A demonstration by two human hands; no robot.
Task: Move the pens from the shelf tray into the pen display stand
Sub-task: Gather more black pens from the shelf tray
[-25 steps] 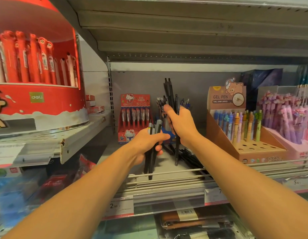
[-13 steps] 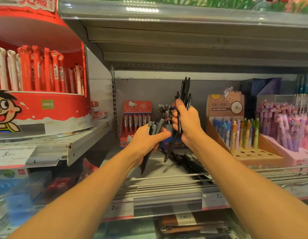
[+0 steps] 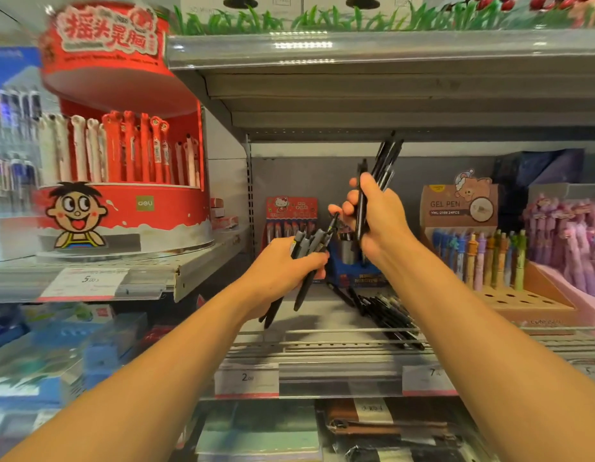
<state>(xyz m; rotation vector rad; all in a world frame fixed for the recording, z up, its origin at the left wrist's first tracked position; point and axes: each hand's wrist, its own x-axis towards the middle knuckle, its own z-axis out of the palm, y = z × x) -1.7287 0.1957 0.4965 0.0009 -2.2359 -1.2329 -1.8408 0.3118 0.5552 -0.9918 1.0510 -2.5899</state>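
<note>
My left hand (image 3: 281, 271) grips a bundle of black and grey pens (image 3: 304, 261), tips pointing down over the wire-fronted shelf tray (image 3: 323, 331). My right hand (image 3: 373, 218) is raised above it and holds a second bunch of black pens (image 3: 383, 165), their caps pointing up and to the right. More black pens (image 3: 389, 315) lie loose on the shelf tray below my right forearm. A blue pen display stand (image 3: 353, 275) with some pens in it sits behind both hands, mostly hidden by them.
A round red pen display (image 3: 122, 208) stands on the left shelf. A red Hello Kitty pen box (image 3: 289, 215) sits at the back. A brown gel pen box (image 3: 473, 248) and pink pen boxes (image 3: 569, 248) fill the right. The upper shelf (image 3: 356, 51) hangs overhead.
My right hand has lifted its bunch of pens higher and tilted it to the right. My left hand has risen slightly with its bundle. The camera has tilted upward.
</note>
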